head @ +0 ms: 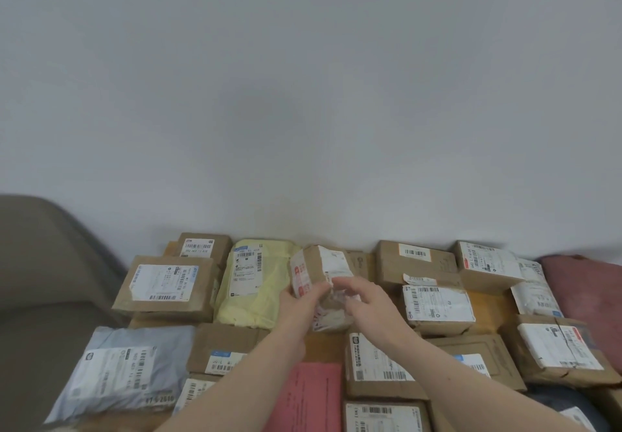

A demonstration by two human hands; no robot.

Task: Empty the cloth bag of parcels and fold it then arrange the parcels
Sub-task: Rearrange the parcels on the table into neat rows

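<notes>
My left grip [298, 300] and right grip [365, 300] both clasp a small brown cardboard parcel [321, 273] taped in white, tilted above the wooden desk [488, 300] of parcels.

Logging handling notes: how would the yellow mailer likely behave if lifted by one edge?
The yellow mailer looks soft and wrinkled, so it would probably sag rather than stay flat. Its plastic-like skin may slip in a light grip. It bulges a little, so the contents are likely soft and light.
</notes>
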